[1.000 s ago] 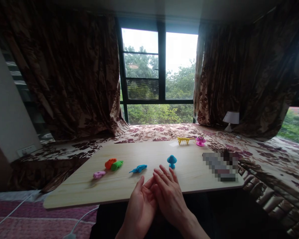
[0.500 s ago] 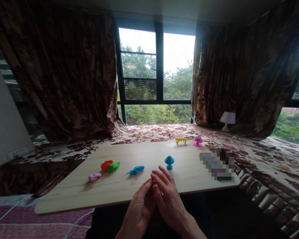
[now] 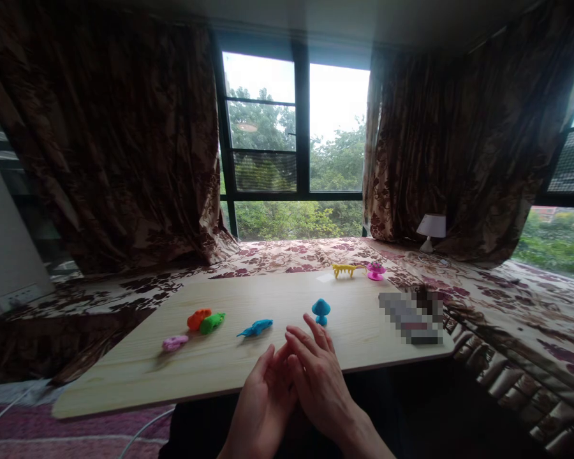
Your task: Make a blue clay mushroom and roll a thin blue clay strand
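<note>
At the near edge of the wooden board, my left hand [image 3: 263, 398] is turned partly palm up, its thumb raised and apart. My right hand [image 3: 321, 376] lies across its fingers, back upward, with its own fingers stretched out. Nothing shows in either hand, though the space between the palms is hidden. Just beyond my right fingertips stands a blue mushroom-shaped toy [image 3: 321, 310]. A blue lizard-like toy [image 3: 257, 328] lies to the left of the hands. Farther left are a green toy figure [image 3: 213, 323], an orange toy [image 3: 198, 319] touching it, and a pink toy [image 3: 175, 343].
A yellow four-legged toy [image 3: 344, 271] and a magenta toy on a stand [image 3: 375, 272] are at the board's far right. A blurred-out dark object [image 3: 411, 319] lies on the right side of the board [image 3: 138, 376]. A white lamp [image 3: 431, 227] stands on the floral-covered ledge.
My left thumb has lifted away from the right hand, opening the left palm more. The hands stay in contact. The whole view has shifted slightly; the toys rest as before.
</note>
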A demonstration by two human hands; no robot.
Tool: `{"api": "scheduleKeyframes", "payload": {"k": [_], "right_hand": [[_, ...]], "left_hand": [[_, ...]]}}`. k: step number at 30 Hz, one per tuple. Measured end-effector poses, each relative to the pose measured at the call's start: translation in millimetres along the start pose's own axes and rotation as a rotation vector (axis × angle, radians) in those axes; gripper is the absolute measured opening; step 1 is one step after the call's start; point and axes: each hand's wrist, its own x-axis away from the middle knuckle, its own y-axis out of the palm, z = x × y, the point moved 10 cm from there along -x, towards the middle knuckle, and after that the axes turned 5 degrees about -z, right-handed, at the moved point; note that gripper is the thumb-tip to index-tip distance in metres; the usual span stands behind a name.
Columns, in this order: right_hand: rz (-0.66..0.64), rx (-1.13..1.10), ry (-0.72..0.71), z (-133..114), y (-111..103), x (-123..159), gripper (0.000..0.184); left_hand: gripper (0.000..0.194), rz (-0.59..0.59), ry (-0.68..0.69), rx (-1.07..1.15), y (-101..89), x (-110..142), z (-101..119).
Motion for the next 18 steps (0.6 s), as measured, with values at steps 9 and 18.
{"api": "scheduleKeyframes", "payload": {"k": [9, 18], "right_hand": [[-0.014, 0.007, -0.016, 2, 4, 1, 0.043], [-0.046, -0.257, 0.048, 12, 8, 3, 0.037]], "left_hand": [[0.019, 0.04, 0.018, -0.022, -5.2, 0, -2], [0.02, 0.112, 0.069, -0.076, -18.9, -6, 1]]}}
